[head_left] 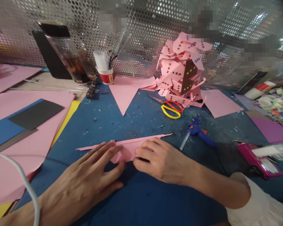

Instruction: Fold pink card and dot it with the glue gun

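Observation:
A sheet of pink paper (129, 150) lies on the blue tabletop in front of me, with a narrow folded strip along its far edge. My left hand (97, 171) rests palm down on its left part, the fingers stretched out and apart. On the right part, my right hand (162, 160) has its fingers curled and closed on the paper near the fold. Both hands cover portions of the sheet. A blue glue gun (199, 131) lies to the right of my right hand. Beyond the paper are scissors (172, 108) with red and yellow handles.
Pink paper pieces with printed diamonds (176, 72) are heaped against a perforated metal panel (141, 40). A paper cup (106, 77) and a tilted bottle (68, 56) stand at the back. Pink sheets (11, 175) lie left, under a white cable (25, 179). A magenta device (259, 160) lies right.

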Motion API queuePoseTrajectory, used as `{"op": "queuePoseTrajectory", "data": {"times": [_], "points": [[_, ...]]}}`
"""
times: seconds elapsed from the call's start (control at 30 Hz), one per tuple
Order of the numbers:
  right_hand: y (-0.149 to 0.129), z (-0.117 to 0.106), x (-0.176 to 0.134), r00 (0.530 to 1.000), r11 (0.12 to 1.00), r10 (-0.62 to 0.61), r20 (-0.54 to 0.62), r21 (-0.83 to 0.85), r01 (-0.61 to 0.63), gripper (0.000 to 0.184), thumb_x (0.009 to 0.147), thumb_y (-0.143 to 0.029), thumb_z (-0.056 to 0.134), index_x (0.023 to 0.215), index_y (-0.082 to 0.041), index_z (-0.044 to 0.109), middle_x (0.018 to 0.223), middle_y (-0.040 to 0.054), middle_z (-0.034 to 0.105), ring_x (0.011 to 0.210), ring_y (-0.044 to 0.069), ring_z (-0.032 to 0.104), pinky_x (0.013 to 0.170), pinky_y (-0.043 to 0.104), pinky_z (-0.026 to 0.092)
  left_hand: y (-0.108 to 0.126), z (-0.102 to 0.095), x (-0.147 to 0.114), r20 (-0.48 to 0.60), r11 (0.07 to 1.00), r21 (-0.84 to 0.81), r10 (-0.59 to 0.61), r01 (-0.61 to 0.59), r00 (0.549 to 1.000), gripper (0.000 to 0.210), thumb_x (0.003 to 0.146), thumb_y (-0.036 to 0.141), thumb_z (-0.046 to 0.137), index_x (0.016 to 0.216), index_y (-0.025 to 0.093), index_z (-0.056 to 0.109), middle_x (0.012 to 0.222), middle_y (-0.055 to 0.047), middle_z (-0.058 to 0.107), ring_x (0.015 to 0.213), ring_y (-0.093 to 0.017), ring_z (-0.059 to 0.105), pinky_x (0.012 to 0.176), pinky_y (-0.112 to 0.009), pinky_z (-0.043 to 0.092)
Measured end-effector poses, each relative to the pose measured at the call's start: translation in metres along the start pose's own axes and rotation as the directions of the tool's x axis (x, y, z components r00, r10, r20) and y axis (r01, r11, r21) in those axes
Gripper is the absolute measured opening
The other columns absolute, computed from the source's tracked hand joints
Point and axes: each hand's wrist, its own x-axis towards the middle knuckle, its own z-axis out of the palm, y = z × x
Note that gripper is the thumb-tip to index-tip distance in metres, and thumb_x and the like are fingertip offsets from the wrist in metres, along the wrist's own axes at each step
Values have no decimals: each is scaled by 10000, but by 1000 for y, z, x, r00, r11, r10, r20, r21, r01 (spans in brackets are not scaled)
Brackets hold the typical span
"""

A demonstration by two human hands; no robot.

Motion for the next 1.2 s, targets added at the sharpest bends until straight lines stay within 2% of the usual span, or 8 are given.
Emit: {"op": "queuePoseTrajectory", "data": {"times": [0.43, 0.87, 0.97, 1.03, 1.2], "points": [[0, -2, -5, 1000, 1000, -4, 10, 2, 4, 184, 1024, -156, 452, 1006, -194, 631, 1101, 61, 658, 985, 200, 551, 883, 354, 458, 1, 0, -2, -1, 1000, -25, -8, 8, 1000, 356, 965, 444, 562, 1223, 211, 636, 1417, -191, 558, 1333, -362, 540, 998, -493, 558], [4, -2, -12, 999, 998, 51, 12, 27, -52, 137, 994, -170, 493, 914, -184, 603, 1186, 74, 662, 1027, 225, 568, 902, 378, 459, 1, -4, 1, -28, 999, -32, 2, -3, 1000, 337, 977, 438, 531, 1172, 186, 641, 1403, -197, 566, 1304, -349, 566, 976, -484, 566], [4, 1, -11, 994, 990, 103, -46, 100, -98, 150, 999, -194, 487, 906, -182, 604, 1153, 64, 673, 1021, 219, 571, 906, 376, 453, 1, -3, 0, -25, 999, -46, -8, 6, 1000, 335, 967, 440, 551, 1157, 178, 639, 1428, -199, 546, 1311, -345, 557, 990, -482, 553], [2, 4, -9, 979, 972, 183, -85, 167, -168, 149, 1000, -208, 488, 905, -177, 600, 1114, 61, 678, 1012, 213, 570, 902, 371, 447, 0, -2, 0, -28, 998, -61, -25, 23, 999, 323, 962, 438, 564, 1142, 181, 640, 1432, -187, 549, 1320, -332, 546, 1009, -470, 535], [-6, 11, 2, 921, 899, 384, -72, 258, -355, 96, 964, -205, 521, 886, -177, 570, 993, 68, 652, 949, 211, 541, 862, 369, 421, -2, 0, 7, -25, 984, -154, -93, 88, 995, 256, 949, 429, 604, 1104, 229, 642, 1343, -65, 635, 1295, -264, 549, 1140, -459, 398]]}}
